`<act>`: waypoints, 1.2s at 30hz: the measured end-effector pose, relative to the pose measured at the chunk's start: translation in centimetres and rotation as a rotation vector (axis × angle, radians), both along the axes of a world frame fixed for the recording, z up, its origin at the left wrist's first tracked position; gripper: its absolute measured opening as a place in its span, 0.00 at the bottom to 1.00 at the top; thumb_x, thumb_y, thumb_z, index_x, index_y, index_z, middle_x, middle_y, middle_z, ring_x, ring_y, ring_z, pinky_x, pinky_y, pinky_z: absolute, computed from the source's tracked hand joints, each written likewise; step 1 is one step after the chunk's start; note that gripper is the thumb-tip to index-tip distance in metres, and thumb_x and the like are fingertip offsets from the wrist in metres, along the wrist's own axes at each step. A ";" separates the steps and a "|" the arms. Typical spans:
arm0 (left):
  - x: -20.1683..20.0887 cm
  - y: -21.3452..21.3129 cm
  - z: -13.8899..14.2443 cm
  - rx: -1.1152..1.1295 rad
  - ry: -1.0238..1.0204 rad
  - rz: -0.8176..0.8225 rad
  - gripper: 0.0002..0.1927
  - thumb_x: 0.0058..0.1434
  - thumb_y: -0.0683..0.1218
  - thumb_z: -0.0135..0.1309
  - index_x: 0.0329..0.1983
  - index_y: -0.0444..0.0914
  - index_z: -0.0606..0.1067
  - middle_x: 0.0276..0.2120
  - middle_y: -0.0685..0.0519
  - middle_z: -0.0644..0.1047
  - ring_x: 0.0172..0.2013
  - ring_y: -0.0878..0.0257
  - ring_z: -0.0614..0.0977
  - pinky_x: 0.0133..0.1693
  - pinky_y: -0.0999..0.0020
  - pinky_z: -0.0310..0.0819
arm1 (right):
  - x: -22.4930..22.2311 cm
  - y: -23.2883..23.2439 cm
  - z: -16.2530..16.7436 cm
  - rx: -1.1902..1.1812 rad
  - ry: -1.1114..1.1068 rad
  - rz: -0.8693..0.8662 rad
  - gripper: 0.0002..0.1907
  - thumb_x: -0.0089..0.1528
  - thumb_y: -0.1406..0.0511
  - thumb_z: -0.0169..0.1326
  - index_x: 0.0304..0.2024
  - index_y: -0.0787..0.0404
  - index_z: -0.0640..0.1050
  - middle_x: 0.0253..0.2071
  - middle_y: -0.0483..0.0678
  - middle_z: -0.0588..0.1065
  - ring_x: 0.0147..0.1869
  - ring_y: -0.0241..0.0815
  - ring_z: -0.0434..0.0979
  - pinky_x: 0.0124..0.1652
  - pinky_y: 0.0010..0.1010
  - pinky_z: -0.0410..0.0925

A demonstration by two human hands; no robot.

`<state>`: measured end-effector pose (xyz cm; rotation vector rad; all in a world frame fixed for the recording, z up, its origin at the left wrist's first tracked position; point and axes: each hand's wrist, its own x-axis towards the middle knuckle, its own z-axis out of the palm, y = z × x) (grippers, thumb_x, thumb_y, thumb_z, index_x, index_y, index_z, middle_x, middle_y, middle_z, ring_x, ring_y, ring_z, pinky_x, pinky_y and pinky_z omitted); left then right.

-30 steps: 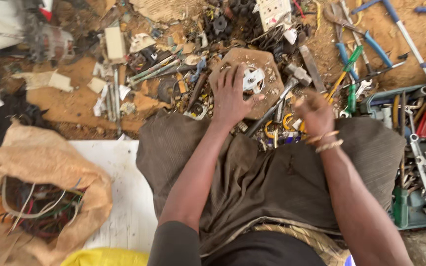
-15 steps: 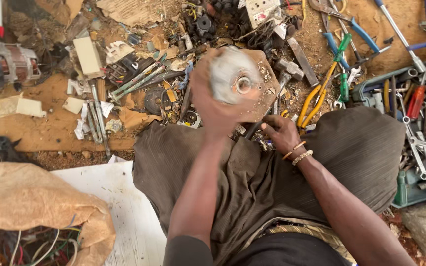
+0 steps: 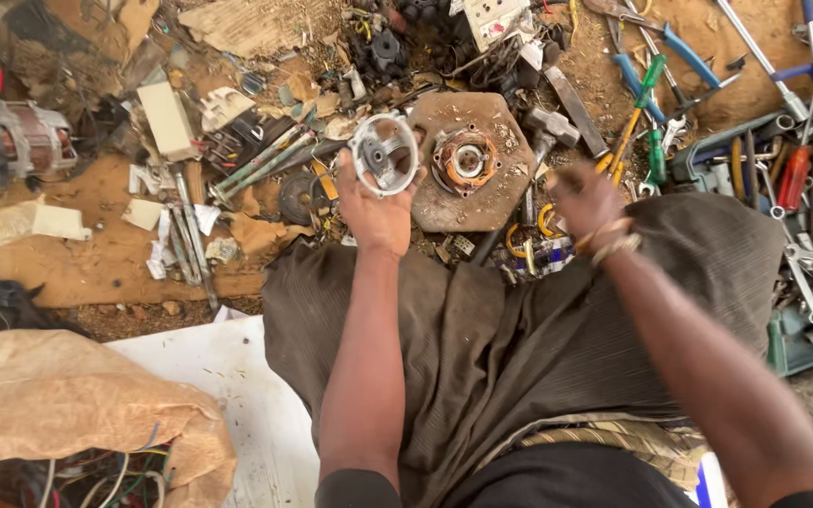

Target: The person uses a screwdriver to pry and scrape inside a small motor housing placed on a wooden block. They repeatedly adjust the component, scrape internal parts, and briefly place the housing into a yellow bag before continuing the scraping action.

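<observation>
Round metal end cover (image 3: 384,153) sits gripped in our left hand (image 3: 374,209), raised left of the rusty plate (image 3: 468,162). Our right hand (image 3: 583,196), blurred, hovers right of it; grip indeterminate. Left is nearer.

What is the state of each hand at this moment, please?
Left hand: closed on the round metal motor cover, lifted above the ground.
Right hand: blurred, fingers curled, above the tools; whether it holds anything cannot be told.

Left grip (image 3: 374,202) closed, right (image 3: 583,196) blurred
</observation>
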<state>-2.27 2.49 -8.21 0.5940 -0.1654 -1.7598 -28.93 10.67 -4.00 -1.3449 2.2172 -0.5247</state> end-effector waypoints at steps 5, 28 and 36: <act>0.3 -1.0 0.1 0.200 -0.002 0.121 0.28 0.66 0.62 0.45 0.64 0.45 0.66 0.59 0.52 0.73 0.57 0.54 0.77 0.51 0.47 0.76 | -6.3 -5.8 2.9 0.165 0.546 0.230 0.26 0.59 0.62 0.60 0.60 0.61 0.78 0.55 0.66 0.77 0.58 0.67 0.77 0.56 0.54 0.71; 1.7 2.7 3.2 0.086 -0.216 -0.028 0.29 0.68 0.66 0.44 0.61 0.43 0.72 0.50 0.50 0.79 0.47 0.59 0.80 0.45 0.59 0.79 | -6.8 -5.4 5.6 -0.409 -1.183 -0.055 0.16 0.70 0.68 0.54 0.59 0.67 0.69 0.54 0.54 0.74 0.57 0.47 0.76 0.55 0.38 0.72; 1.5 2.7 3.0 -0.036 -0.041 -0.035 0.30 0.70 0.66 0.41 0.59 0.39 0.73 0.46 0.47 0.81 0.43 0.56 0.82 0.42 0.57 0.80 | -5.1 2.2 6.9 -0.369 -1.663 0.091 0.29 0.63 0.62 0.57 0.67 0.64 0.72 0.52 0.53 0.77 0.44 0.38 0.73 0.32 0.18 0.65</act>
